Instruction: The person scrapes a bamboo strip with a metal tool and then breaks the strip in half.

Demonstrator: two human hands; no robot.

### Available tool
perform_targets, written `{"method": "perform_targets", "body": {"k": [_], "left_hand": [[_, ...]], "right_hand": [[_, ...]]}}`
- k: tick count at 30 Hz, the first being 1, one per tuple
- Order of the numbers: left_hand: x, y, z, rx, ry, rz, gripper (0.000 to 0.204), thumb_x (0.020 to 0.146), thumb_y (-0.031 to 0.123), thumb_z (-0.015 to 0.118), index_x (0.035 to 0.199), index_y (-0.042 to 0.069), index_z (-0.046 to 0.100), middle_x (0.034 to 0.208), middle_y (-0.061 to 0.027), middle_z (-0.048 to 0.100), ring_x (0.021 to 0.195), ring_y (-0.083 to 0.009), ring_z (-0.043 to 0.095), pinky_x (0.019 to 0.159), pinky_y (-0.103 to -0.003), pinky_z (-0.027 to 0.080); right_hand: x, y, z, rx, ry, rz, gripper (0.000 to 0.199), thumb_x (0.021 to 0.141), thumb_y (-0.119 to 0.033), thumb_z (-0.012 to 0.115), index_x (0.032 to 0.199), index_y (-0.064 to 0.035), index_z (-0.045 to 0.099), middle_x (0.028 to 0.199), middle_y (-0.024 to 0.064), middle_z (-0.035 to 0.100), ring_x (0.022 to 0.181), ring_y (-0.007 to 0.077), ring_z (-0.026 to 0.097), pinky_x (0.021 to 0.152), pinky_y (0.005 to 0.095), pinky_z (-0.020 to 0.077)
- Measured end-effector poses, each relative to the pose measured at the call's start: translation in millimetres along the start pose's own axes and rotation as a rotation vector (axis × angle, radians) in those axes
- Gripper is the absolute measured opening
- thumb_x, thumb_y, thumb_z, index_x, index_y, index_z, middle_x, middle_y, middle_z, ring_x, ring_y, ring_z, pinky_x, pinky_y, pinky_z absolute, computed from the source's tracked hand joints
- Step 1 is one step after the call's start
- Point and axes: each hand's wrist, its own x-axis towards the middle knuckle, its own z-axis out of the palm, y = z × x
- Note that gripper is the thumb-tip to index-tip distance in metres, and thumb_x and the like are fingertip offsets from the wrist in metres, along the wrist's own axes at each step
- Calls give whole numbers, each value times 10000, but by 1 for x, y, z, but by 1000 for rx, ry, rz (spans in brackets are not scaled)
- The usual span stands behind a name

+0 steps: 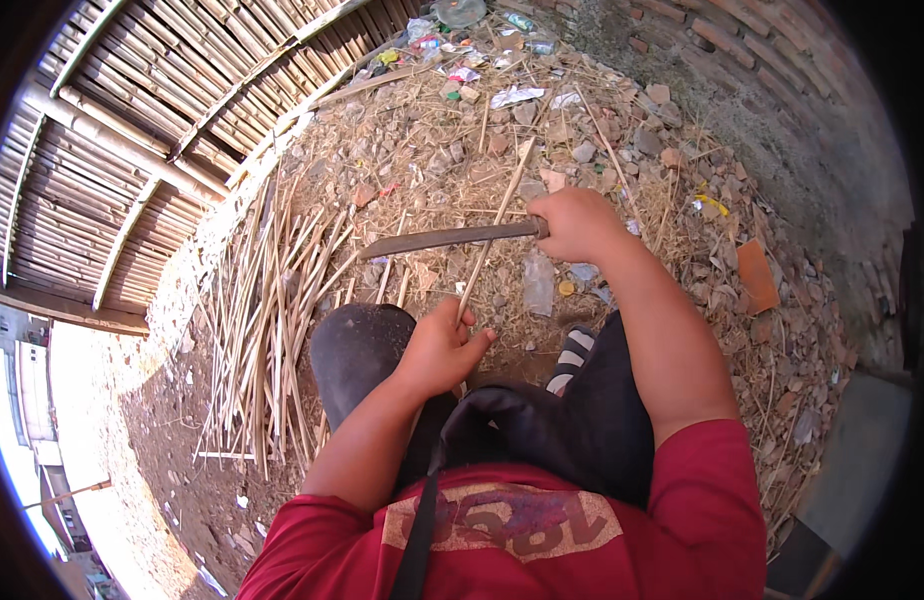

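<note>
My right hand (pixel 578 228) is closed round the handle end of a long dark machete (pixel 442 240), whose blade points to the left. Held in my left hand (pixel 447 350) is a thin bamboo strip (pixel 504 205) that slants up and away to the right. The blade lies across this strip about midway along it; I cannot tell whether the two touch. My left thumb sticks out to the right while the other fingers curl round the strip's near end. To the left of my knee, a loose pile of similar pale bamboo strips (pixel 267 330) is spread on the ground.
Rubble and dry shavings cover the ground (pixel 422 180). Litter (pixel 462 50) lies at the far end. A brick wall (pixel 762 90) runs along the right, and a bamboo-slat structure (pixel 132 140) stands at upper left. An orange tile piece (pixel 757 277) lies right of my arm.
</note>
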Motion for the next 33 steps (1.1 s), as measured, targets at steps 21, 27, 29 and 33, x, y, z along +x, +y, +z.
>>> {"method": "perform_targets", "body": {"k": [21, 27, 29, 33], "left_hand": [[-11, 28, 1, 162, 12, 111, 296, 896, 211, 738, 1015, 15, 550, 611, 6, 489, 541, -95, 446, 502, -310, 371], [-46, 20, 10, -108, -48, 96, 330, 970, 215, 667, 1197, 23, 525, 725, 9, 551, 604, -96, 505, 535, -299, 409], [-63, -2, 5, -315, -150, -20, 308, 1029, 238, 598, 1246, 37, 510, 753, 28, 545, 629, -79, 501, 550, -273, 404], [-95, 17, -18, -395, -252, -243, 257, 1094, 293, 457, 1140, 63, 563, 730, 61, 489, 637, -45, 436, 562, -228, 356]], "right_hand": [[7, 18, 13, 1316, 120, 8, 175, 861, -206, 785, 929, -75, 691, 687, -17, 579, 546, 81, 529, 537, 268, 414], [0, 30, 4, 1388, 191, -31, 172, 857, -205, 780, 938, -74, 703, 746, -3, 620, 555, 85, 538, 549, 271, 442], [-6, 34, -4, 1428, 274, -74, 171, 862, -207, 777, 937, -73, 702, 773, 5, 633, 566, 85, 542, 555, 276, 456], [-16, 54, -13, 1438, 317, -118, 188, 896, -200, 739, 1011, -56, 700, 1013, 96, 720, 587, 91, 545, 567, 290, 467]]}}
